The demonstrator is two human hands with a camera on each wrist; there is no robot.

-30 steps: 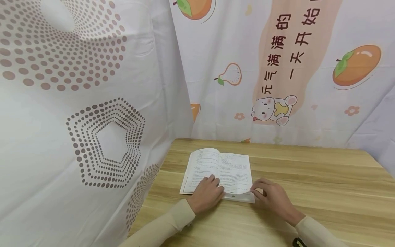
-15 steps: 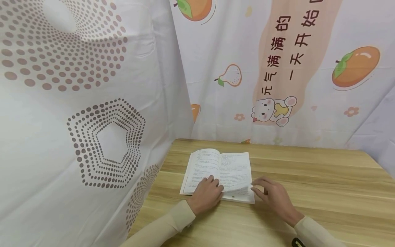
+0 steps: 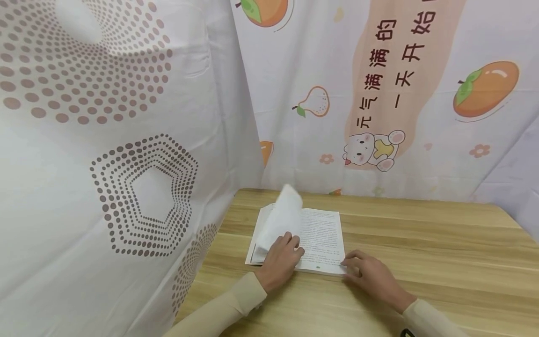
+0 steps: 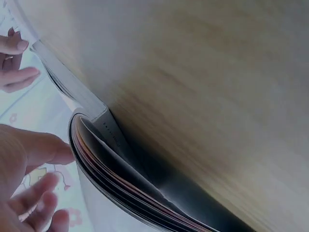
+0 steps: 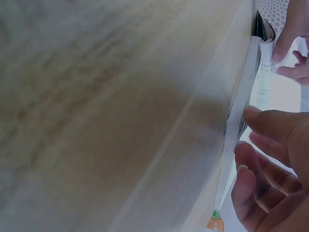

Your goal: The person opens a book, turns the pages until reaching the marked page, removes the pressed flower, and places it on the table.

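Note:
An open book (image 3: 322, 236) of printed pages lies on the table, with a raised leaf (image 3: 281, 219) curving over its left half, blurred at the top. My left hand (image 3: 280, 262) rests on the lower part of the book near the middle fold; in the left wrist view its thumb touches the book by the fold and its other fingers are loosely bent. At the lower right corner, my right hand (image 3: 372, 276) touches the pages with bent fingers. The right wrist view has its thumb at the page edges (image 5: 236, 121), apart from the other fingers.
The wooden table (image 3: 442, 252) extends to the right of the book. A white dotted curtain (image 3: 147, 187) hangs close on the left, and a fruit-printed cloth (image 3: 320, 140) hangs behind the table's far edge.
A leaf lifted near the right hand half a second ago has swung over to the left half. The right hand has dropped slightly to the lower corner; the left hand stays almost in place.

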